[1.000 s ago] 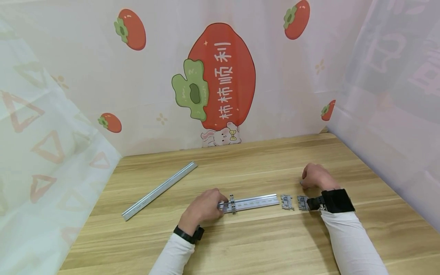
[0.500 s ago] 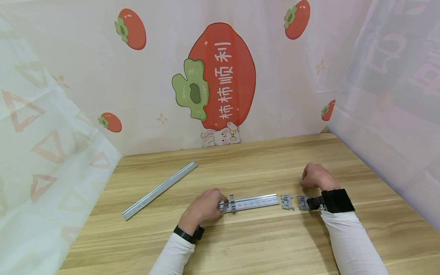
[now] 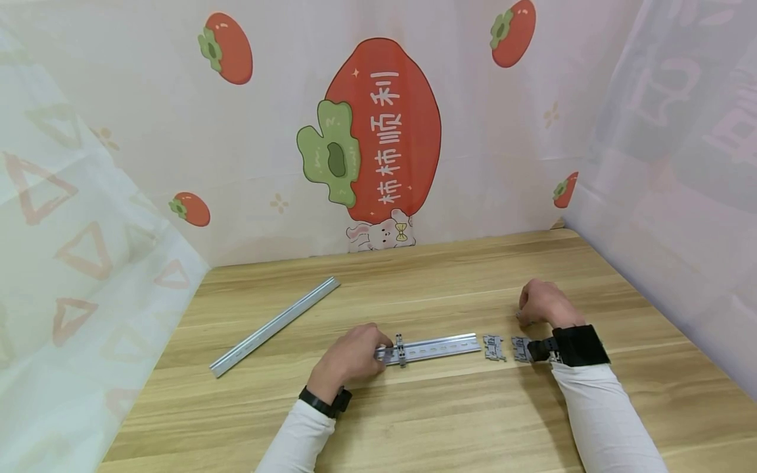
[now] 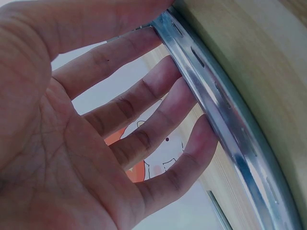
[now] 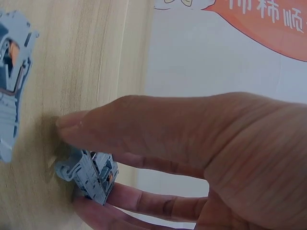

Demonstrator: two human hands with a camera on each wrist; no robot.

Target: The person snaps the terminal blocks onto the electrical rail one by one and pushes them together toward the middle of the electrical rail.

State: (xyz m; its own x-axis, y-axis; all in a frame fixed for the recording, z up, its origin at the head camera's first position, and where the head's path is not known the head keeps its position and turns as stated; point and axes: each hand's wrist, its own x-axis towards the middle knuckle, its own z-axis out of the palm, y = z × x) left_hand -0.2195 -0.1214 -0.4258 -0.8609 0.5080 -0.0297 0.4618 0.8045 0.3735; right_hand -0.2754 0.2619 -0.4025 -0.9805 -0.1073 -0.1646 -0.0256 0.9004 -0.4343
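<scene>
My left hand holds the left part of a slotted metal DIN rail, which lies lengthwise on the table. In the left wrist view, the fingertips press along one edge of the rail, with the thumb at its upper end. A small grey terminal block sits across the rail, just right of that hand. Farther right, my right hand pinches a loose grey terminal block with an orange spot between thumb and fingers, close over the tabletop; the thumb covers part of it.
Two more grey terminal blocks lie in line past the rail's right end: the nearer block and another block beside the right wrist's camera strap. A second bare rail rests diagonally at the left. Printed curtains border the wooden table.
</scene>
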